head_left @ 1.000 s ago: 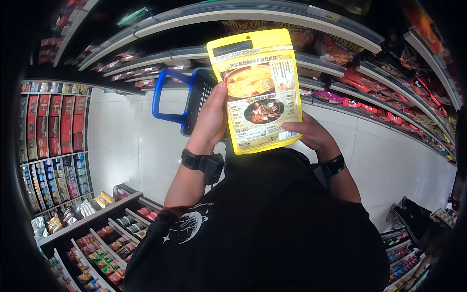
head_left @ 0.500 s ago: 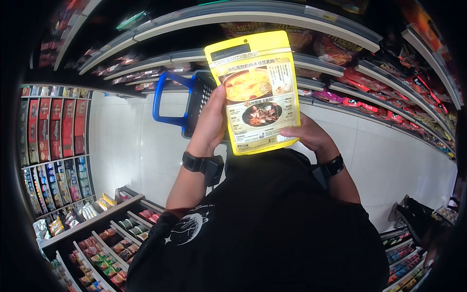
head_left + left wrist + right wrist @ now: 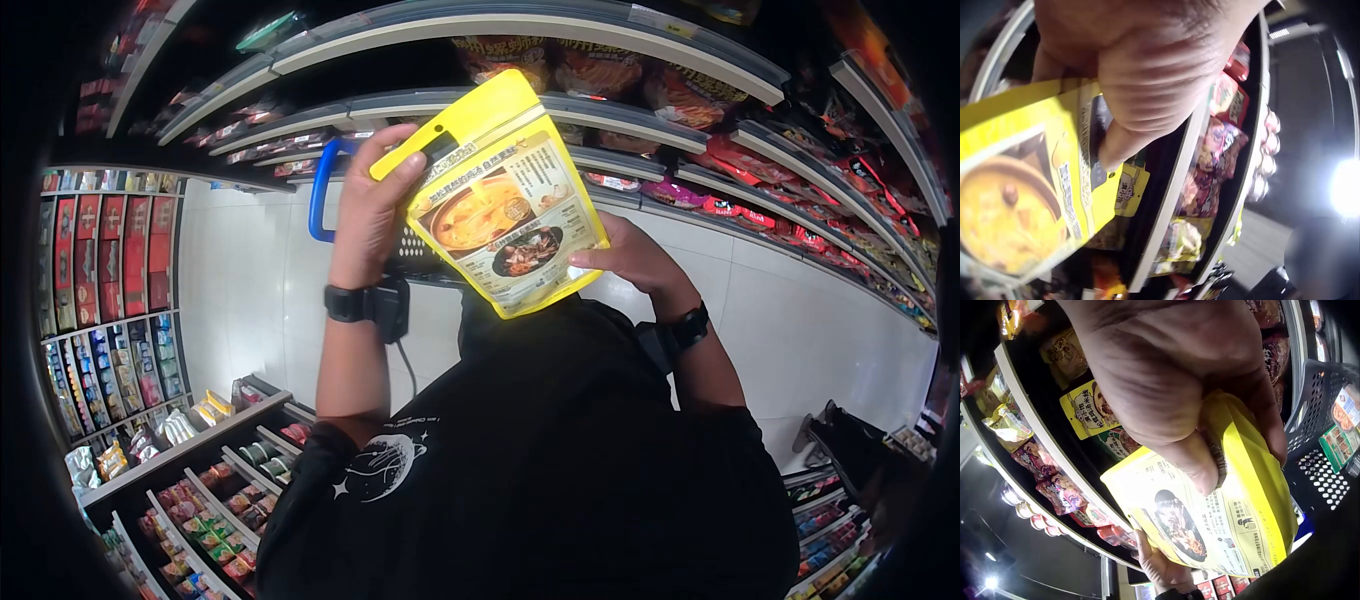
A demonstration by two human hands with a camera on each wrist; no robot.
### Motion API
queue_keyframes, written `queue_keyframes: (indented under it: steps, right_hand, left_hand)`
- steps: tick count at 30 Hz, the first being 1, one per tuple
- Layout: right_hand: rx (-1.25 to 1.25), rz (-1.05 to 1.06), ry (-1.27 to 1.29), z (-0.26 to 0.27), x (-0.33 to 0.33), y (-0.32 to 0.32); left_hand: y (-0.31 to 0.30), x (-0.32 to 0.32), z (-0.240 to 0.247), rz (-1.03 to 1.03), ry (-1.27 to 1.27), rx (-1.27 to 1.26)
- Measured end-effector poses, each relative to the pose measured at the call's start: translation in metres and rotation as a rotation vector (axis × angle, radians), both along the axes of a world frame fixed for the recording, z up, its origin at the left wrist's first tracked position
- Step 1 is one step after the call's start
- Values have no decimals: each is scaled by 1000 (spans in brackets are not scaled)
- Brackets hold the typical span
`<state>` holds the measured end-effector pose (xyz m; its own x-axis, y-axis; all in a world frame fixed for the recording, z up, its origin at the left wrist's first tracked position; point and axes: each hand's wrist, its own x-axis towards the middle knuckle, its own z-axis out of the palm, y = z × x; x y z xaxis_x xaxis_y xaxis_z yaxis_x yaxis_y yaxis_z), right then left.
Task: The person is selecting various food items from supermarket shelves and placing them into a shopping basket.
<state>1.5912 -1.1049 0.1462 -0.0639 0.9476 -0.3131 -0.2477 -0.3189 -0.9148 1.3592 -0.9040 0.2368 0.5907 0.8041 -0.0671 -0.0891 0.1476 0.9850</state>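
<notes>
A yellow food pouch [image 3: 500, 220] is held tilted in front of the chest, its printed back facing up. My left hand [image 3: 375, 205] pinches its upper left corner, thumb on the printed side. At the lower right edge, my right hand [image 3: 640, 260] grips it with the thumb on top. The left wrist view shows the left thumb beside the dark label of the pouch [image 3: 1029, 181]. In the right wrist view the right hand [image 3: 1179, 381] wraps the bottom end of the pouch [image 3: 1210, 519], with the left hand [image 3: 1166, 569] at the far end.
A basket with a blue handle [image 3: 322, 195] is behind the left hand; packs lie inside the basket [image 3: 1319, 381] in the right wrist view. Shelves of packaged food [image 3: 620, 125] curve across the front. More shelves [image 3: 110, 260] stand at the left. Another person's legs [image 3: 850, 440] show at lower right.
My left hand has moved up from the pouch's left side to its top corner. The pouch has tilted, its top swinging leftward. My right hand keeps its grip.
</notes>
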Motion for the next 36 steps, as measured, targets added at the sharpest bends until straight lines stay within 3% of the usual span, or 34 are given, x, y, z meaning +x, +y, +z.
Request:
queue_keyframes:
  steps: [5, 7, 8, 11, 14, 18, 19, 22, 26, 31, 32, 36]
  right_hand:
    - [19, 7, -199, -14, 6, 19]
    - [47, -76, -268, -24, 4, 26]
    - [69, -160, -66, -45, 4, 30]
    - [44, -416, -371, -123, 27, 19]
    - [-318, -403, -323, -163, 42, -30]
    - [-618, -279, -418, -228, 37, -138]
    - [-639, -339, -391, -240, 31, -171]
    - [-915, -504, -168, -236, 10, -248]
    - [-1104, -569, -179, -210, -15, -306]
    - [-1169, -590, -166, -173, -33, -312]
    - [-1169, -590, -159, -172, -35, -314]
    - [-1179, -621, -161, -161, -42, -321]
  left_hand:
    - [20, -17, 11, -205, 624, 211]
    - [25, -15, -7, -168, 658, 543]
    - [25, -13, -12, -134, 691, 652]
    - [24, -9, -48, 83, 834, 921]
    - [32, -19, -107, 107, 920, 844]
    - [43, -32, -181, 117, 1003, 797]
    - [45, -35, -194, 130, 1029, 781]
    - [53, -44, -237, 155, 1098, 637]
    - [35, -53, -302, 98, 1180, 475]
    - [-5, -48, -365, -103, 1190, 372]
    - [-13, -45, -371, -173, 1165, 482]
    - [-34, -35, -424, -426, 1255, 437]
